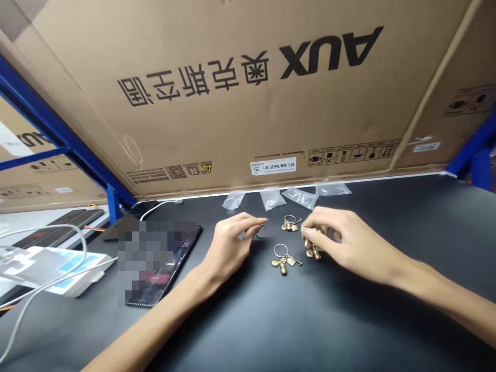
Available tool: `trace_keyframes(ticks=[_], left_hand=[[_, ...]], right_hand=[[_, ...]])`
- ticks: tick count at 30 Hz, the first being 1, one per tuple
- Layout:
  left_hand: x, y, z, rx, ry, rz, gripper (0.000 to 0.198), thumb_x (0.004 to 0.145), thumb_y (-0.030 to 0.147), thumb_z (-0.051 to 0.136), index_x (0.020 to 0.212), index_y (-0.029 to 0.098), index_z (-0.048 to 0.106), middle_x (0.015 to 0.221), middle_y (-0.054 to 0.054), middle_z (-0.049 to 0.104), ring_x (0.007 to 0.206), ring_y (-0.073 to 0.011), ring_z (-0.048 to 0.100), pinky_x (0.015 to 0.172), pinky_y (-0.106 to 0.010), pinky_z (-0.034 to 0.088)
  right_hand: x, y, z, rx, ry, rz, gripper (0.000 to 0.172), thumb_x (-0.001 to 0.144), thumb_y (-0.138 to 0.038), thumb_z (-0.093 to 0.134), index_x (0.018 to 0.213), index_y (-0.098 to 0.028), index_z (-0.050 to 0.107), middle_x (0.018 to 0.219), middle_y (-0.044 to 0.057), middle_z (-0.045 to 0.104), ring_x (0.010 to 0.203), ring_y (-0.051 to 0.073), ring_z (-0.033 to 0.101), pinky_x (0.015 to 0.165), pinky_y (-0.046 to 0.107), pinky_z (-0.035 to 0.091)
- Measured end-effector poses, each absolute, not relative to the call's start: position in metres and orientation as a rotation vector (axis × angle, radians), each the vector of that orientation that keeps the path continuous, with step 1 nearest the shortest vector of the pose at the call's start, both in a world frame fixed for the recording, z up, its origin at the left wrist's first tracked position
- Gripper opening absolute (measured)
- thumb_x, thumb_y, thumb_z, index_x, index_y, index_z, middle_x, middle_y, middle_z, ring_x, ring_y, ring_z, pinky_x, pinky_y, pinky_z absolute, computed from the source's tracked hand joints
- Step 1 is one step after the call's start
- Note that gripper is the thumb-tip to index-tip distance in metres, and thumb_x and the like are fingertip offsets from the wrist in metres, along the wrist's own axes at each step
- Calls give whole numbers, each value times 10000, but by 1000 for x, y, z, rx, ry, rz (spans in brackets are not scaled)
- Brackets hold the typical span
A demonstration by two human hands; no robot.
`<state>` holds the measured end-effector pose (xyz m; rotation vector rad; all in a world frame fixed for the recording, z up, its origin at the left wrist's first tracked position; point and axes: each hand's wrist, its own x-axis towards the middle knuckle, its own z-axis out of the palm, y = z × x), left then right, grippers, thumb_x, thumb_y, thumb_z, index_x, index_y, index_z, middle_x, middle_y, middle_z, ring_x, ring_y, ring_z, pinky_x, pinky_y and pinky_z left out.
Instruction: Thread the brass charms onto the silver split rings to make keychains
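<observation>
My left hand (235, 240) pinches a thin, curved metal ring (261, 231), apparently a key ring, between thumb and fingers just above the table. Brass-coloured charms (313, 250) hang from the closed fingers of my right hand (341, 240); the top of the bunch is hidden by the fingers. Between the hands lie two keychains, each a ring with several small brass charms. The nearer keychain (284, 261) rests in front, and the farther keychain (290, 223) sits close to my right fingertips. Neither hand touches them.
Several small clear plastic bags (300, 197) lie along the back of the black table (267, 325). A tablet-like dark device (178, 266), partly pixelated, is left of my left arm. White cables (83, 237) and a white box (93, 271) are farther left. A large cardboard box (232, 124) stands behind.
</observation>
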<state>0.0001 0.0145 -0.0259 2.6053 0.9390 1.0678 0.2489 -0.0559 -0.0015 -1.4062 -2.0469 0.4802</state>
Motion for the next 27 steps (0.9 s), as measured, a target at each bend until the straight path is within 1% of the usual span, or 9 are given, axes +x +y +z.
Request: trace_keyframes(ticks=[1,4,8,12,14,16,19,22,27], left_hand=[[0,17,-27,2596,988,1034,238,891,92,535,951,183,747,857,-42,740,729,-150,683,689,-260,542],[2,20,-32,2609,1091,829,235,899,107,531,908,189,750,889,-37,750,788,-176,695,746,-295,548],[4,14,-37,2635,1127,689,234,914,159,526,934,206,754,985,-49,726,899,-209,667,816,-354,545],[9,5,-36,2701,1130,666,250,949,253,509,1068,202,723,1117,-72,663,1045,-220,587,924,-390,515],[12,1,-35,2744,1090,666,256,957,300,515,1082,207,718,1162,-75,637,1095,-227,541,946,-395,502],[16,0,-34,2785,1051,637,247,960,325,525,1057,213,722,1165,-72,630,1094,-229,522,938,-392,496],[21,0,-31,2877,1030,514,205,956,319,544,1005,216,714,1079,-63,651,1022,-230,535,871,-388,491],[27,0,-23,3063,1055,335,142,948,245,550,927,183,677,1010,-72,641,960,-246,536,796,-387,471],[31,-2,-15,3441,896,38,142,907,99,503,793,149,571,848,-83,577,798,-243,514,681,-370,427]], right_hand=[[256,-50,-4,-1467,-2098,329,264,961,-323,474,827,-221,677,844,16,667,737,163,597,673,285,425],[277,-36,-15,-1622,-2230,-9,266,962,-297,437,881,-236,683,896,23,668,710,172,605,612,285,388],[288,-28,-24,-1664,-2401,-202,284,960,-287,422,882,-233,690,859,28,675,638,159,596,548,282,323],[287,-29,-24,-1684,-2485,-383,280,947,-295,442,904,-216,707,820,56,694,656,189,630,519,294,272],[287,-30,-23,-1686,-2498,-422,280,945,-323,459,940,-217,718,822,65,704,655,205,640,514,300,270],[287,-30,-23,-1682,-2482,-459,284,943,-365,478,948,-213,718,828,66,708,645,212,643,505,305,264],[283,-32,-22,-1643,-2405,-518,301,963,-379,462,886,-209,698,800,47,692,631,197,634,495,305,242],[272,-39,-20,-1514,-2357,-513,330,998,-326,405,847,-208,674,758,26,668,638,172,622,506,306,244],[252,-52,-24,-1312,-2386,-412,322,995,-269,418,769,-199,636,708,7,636,588,145,582,529,308,264]])
